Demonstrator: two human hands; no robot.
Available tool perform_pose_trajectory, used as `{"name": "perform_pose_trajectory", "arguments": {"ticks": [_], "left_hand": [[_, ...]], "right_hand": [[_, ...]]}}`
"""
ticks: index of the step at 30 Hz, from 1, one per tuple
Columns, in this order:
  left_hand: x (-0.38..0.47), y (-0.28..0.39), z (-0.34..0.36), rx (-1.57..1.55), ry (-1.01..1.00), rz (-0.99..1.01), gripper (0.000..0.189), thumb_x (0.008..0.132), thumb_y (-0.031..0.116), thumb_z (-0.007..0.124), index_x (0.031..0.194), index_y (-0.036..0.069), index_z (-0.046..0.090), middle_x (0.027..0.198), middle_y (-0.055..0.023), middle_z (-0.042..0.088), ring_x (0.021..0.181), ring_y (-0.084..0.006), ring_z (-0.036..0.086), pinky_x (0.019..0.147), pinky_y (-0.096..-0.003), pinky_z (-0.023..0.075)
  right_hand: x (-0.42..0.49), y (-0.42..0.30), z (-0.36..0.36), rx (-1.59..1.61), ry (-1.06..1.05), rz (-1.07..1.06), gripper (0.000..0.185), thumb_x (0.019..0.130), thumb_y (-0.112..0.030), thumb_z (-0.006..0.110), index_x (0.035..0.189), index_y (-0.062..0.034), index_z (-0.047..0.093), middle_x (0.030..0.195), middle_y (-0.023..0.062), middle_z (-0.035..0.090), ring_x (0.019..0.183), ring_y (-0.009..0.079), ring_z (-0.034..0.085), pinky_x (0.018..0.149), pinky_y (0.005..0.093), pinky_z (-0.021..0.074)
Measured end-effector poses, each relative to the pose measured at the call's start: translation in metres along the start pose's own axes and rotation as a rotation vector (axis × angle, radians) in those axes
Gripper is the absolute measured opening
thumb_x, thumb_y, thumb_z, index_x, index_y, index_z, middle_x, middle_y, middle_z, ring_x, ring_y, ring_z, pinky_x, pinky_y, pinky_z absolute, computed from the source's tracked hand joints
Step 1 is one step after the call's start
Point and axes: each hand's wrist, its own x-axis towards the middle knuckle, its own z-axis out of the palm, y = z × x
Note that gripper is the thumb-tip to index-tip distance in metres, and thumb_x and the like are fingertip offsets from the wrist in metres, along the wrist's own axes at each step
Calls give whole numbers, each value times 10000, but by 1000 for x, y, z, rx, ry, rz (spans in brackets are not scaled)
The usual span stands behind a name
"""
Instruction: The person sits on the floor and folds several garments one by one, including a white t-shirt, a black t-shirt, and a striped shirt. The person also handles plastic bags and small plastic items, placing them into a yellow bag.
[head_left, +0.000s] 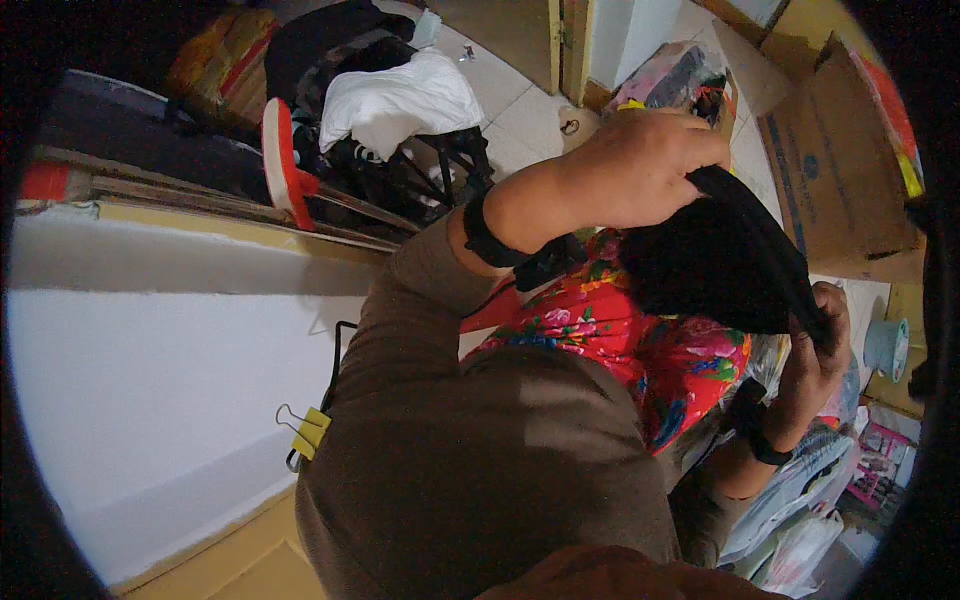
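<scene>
A piece of black cloth (705, 259) with a thick, band-like edge is stretched between my two hands. My left hand (652, 165) pinches the upper end of that edge, with the knuckles turned up. Lower and to the right, my right hand (821, 322) grips the other end, thumb and fingers around it. The cloth hangs over my lap, in front of red floral trousers (592, 307); its folds are too dark to make out. Each wrist wears a black strap, the left strap (484, 232) showing more fully than the right strap (769, 450).
A red slipper (281, 165) rests on a ledge at the left, beside a white cloth (401, 101) over a black frame. A cardboard box (832, 165) stands right. Plastic bags (795, 510) crowd near my right arm. A yellow binder clip (310, 433) is at my left side.
</scene>
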Motion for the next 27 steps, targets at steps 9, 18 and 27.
{"name": "perform_pose_trajectory", "arguments": {"ticks": [9, 18, 27], "left_hand": [[-24, -33, -11, -140, 12, -384, 259, 782, 6, 637, 1034, 41, 588, 853, -122, 663, 760, -243, 667, 650, -326, 505], [44, -103, -85, 91, 298, -451, 295, 789, 1, 566, 1082, 28, 592, 936, -191, 655, 850, -304, 654, 750, -389, 510], [-26, -25, -213, 1396, 442, -805, 564, 774, 64, 570, 1329, 80, 471, 1337, -240, 458, 1193, -413, 491, 968, -494, 437]], "right_hand": [[29, 12, 48, 10, -91, 92, 228, 813, 41, 570, 1033, -3, 528, 953, 20, 519, 883, 109, 485, 815, 221, 390], [144, -18, 126, 285, -88, -130, 251, 835, -6, 619, 1083, -25, 585, 975, 19, 608, 873, 105, 559, 772, 235, 458], [132, -65, 330, 292, -381, -651, 405, 706, 42, 546, 1086, -71, 628, 948, 167, 655, 897, 322, 646, 773, 377, 513]]}}
